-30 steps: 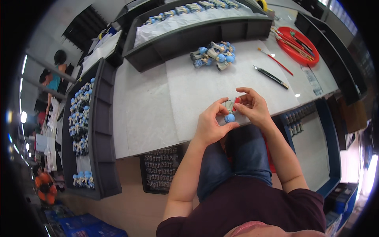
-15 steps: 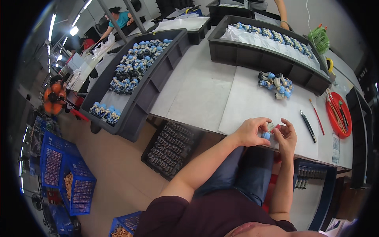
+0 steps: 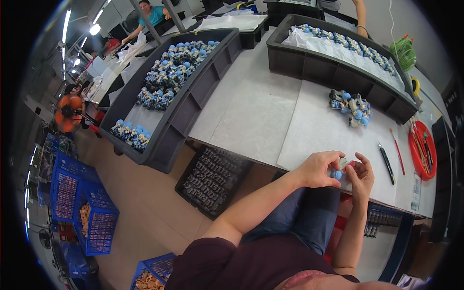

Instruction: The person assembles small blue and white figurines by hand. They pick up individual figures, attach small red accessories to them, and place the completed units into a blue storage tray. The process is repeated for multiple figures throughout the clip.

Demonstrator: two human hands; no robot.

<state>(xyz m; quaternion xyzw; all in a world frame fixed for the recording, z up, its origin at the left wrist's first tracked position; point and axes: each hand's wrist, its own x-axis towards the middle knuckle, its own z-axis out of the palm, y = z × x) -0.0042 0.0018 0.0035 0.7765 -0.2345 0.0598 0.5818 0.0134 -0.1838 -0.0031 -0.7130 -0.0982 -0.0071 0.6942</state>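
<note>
Holding a small toy figure (image 3: 337, 174) by the near edge of the counter (image 3: 246, 104), the left hand (image 3: 323, 169) has its fingers bent around it, with only a little gap between finger and thumb. The toy has a round blue head, which points down toward the person, and a pale body. The right hand (image 3: 358, 176) is close beside it, with its thumb and a finger almost together on a little red piece (image 3: 349, 166) next to the toy's body. I can't tell if the red piece is stuck to the toy. A white sheet (image 3: 309, 128) lies on the counter, and on it sits a pile of toys (image 3: 358, 115) with blue heads. To the right are a thin black tool (image 3: 386, 163), a red brush (image 3: 398, 152) and a round red dish (image 3: 431, 137) with sticks in it. Behind the pile stands a long dark bin (image 3: 328, 72) with white paper and a row of toys inside. On the left, another dark bin (image 3: 193, 108) holds lots more toys. Under the counter is a black tray (image 3: 205, 181) full of little gray things. Blue baskets (image 3: 100, 227) stand on the floor (image 3: 140, 208).
</note>
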